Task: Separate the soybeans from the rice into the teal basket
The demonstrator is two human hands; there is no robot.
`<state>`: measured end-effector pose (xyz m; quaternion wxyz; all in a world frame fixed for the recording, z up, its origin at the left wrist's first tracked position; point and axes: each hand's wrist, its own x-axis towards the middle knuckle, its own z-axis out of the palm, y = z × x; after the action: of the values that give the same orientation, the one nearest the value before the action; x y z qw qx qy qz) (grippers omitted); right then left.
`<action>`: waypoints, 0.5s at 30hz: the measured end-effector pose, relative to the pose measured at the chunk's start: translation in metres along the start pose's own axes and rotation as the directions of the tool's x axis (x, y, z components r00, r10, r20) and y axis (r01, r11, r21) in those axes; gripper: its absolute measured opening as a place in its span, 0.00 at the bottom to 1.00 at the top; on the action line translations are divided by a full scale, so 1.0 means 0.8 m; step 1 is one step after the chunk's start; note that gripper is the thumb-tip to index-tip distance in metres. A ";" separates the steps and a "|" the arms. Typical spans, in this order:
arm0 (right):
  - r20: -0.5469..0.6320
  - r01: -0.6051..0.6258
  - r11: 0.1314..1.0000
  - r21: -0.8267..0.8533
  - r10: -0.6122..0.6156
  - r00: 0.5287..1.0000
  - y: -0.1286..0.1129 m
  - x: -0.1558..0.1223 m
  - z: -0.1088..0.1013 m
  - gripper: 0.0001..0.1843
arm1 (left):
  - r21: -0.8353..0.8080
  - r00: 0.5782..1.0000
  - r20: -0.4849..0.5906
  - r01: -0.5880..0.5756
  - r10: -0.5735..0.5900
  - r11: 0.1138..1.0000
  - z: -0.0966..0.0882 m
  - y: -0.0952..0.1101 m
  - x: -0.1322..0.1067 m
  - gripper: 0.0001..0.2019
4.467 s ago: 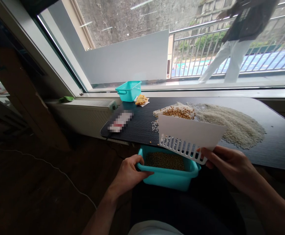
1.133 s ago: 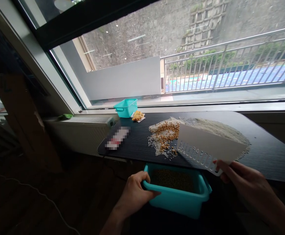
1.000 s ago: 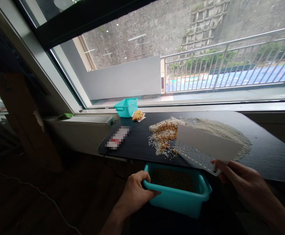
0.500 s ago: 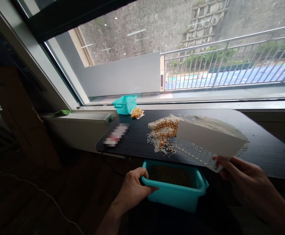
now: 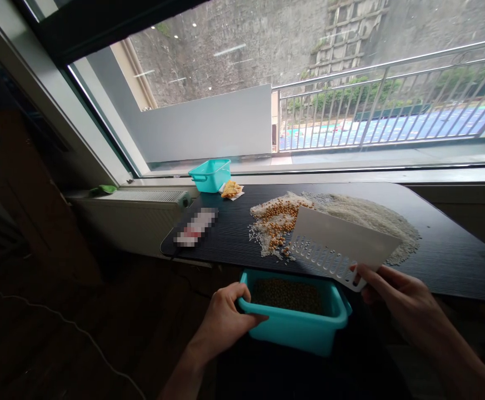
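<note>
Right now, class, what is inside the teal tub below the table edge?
Dull brown beans lie in the teal tub. They cover its bottom, and the near wall hides their front edge.

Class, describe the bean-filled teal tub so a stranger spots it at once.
Find the black table beneath the window. Below its near edge, the left hand grips a teal tub of beans; the other teal tub sits by the glass.

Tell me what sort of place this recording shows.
Probably a room in a home or office, at a black table set against a big window, with a radiator beside it and a railed balcony outside. The left hand holds a teal bin, the right hand a white slotted scraper.
</note>
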<state>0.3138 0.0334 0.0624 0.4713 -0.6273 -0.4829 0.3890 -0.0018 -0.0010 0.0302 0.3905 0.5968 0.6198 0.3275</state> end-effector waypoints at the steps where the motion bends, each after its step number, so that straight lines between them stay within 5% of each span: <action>1: -0.007 -0.001 1.000 -0.001 0.001 1.000 0.000 0.000 0.000 0.23 | 0.003 1.000 0.001 0.003 -0.003 1.000 0.000 -0.001 0.000 0.15; 9: -0.060 -0.014 0.999 0.048 0.017 0.998 -0.010 -0.004 0.012 0.24 | 0.037 1.000 0.009 -0.003 0.003 0.999 0.001 -0.007 0.002 0.18; 15: 0.041 0.008 1.000 0.011 -0.009 0.999 -0.005 0.007 0.017 0.26 | 0.028 1.000 -0.005 0.002 -0.002 1.000 0.001 -0.008 0.002 0.18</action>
<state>0.3010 0.0424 0.0629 0.4662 -0.6145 -0.4931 0.4024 -0.0045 0.0000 0.0241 0.3808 0.6009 0.6258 0.3198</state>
